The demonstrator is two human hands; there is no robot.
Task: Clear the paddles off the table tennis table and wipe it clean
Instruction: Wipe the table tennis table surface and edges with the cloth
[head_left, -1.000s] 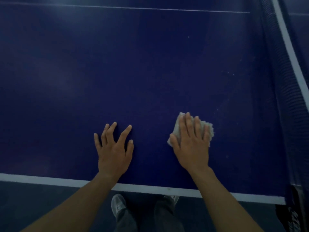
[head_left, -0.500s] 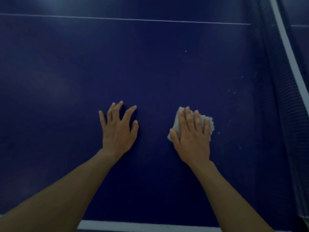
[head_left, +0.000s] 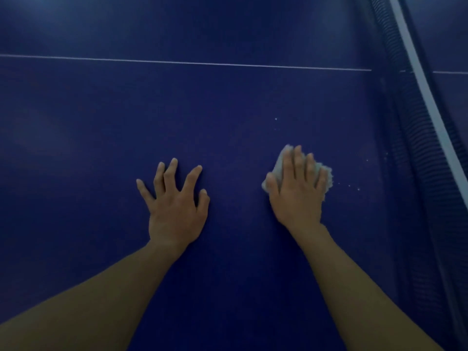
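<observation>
The dark blue table tennis table [head_left: 101, 148] fills the view. My right hand [head_left: 296, 191] lies flat with straight fingers on a small pale cloth [head_left: 326, 177], pressing it to the table surface right of centre. The cloth shows only at the edges around my fingers. My left hand [head_left: 174, 209] rests on the bare table to the left, fingers spread and a little arched. No paddles are in view.
The black net [head_left: 415, 173] with its white top band [head_left: 428, 102] runs along the right side. A thin white centre line [head_left: 187, 63] crosses the table farther out. Small white specks [head_left: 358, 189] lie between the cloth and the net.
Both hands have slid farther out across the table, the right one pushing the cloth along. The table's near white edge and my shoes have dropped out of view.
</observation>
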